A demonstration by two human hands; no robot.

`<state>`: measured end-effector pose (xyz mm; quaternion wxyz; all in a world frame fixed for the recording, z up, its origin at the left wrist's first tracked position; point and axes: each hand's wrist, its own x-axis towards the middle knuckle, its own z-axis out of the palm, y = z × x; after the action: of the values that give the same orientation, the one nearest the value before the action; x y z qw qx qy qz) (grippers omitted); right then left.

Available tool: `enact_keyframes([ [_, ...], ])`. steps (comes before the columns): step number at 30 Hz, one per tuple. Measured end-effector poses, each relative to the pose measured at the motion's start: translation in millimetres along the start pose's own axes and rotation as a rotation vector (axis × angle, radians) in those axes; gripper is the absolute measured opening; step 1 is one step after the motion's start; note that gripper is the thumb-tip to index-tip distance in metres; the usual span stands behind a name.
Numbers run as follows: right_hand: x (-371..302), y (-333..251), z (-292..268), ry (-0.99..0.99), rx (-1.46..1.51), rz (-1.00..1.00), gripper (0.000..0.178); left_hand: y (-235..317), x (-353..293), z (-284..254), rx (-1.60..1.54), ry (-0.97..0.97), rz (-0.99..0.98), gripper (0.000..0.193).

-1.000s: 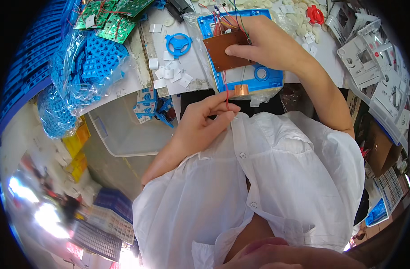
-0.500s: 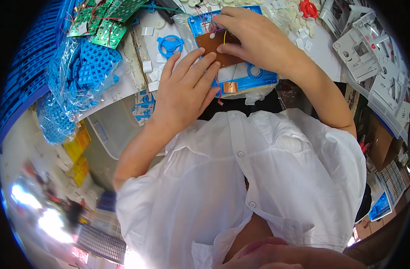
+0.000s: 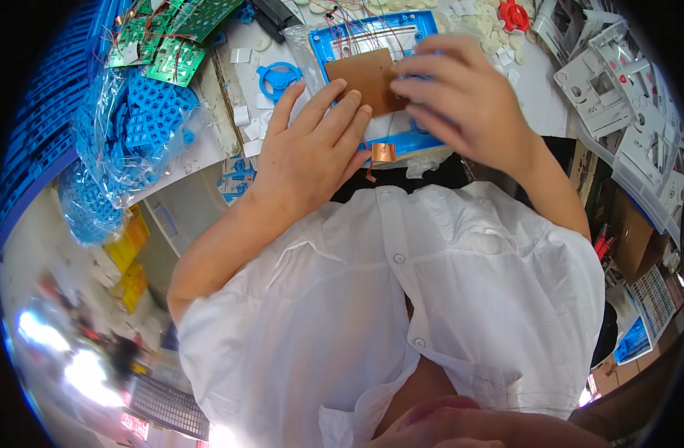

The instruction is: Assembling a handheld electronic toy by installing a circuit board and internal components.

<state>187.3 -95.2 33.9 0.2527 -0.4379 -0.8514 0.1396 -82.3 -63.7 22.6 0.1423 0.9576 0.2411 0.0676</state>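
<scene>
Pressing a brown board (image 3: 366,78) down into a blue frame (image 3: 342,33) with both hands.

The brown board lies flat in the blue frame at about 12 o'clock from the person's chest, its long side running from 9 to 3 o'clock. The left hand (image 3: 308,153) is open and flat, and its fingers (image 3: 340,112) rest on the board's lower left edge. The right hand (image 3: 465,101) is loosely curled over the board's right end; I cannot tell if it grips anything. Both hands touch the board. A small copper coil (image 3: 383,152) sits at 6 o'clock from the board, just beside the left hand.
</scene>
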Motion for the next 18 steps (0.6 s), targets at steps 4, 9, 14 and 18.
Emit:
enact_keyframes([
  [4, -18, -12, 9, -0.112, -0.092, 0.009, 0.044, -1, 2, -3, 0.018, -0.03, 0.031, 0.053],
  [9, -20, -20, 2, -0.224, -0.233, 0.011, 0.05, -2, 4, -5, 0.054, -0.035, 0.045, 0.051],
  [14, -14, -20, 0, -0.239, -0.206, 0.029, 0.04, -3, 10, -6, 0.03, -0.025, 0.057, 0.047],
  [18, -13, -4, -9, -0.076, 0.1, 0.001, 0.036, -1, 10, -8, 0.015, -0.013, 0.039, 0.044],
])
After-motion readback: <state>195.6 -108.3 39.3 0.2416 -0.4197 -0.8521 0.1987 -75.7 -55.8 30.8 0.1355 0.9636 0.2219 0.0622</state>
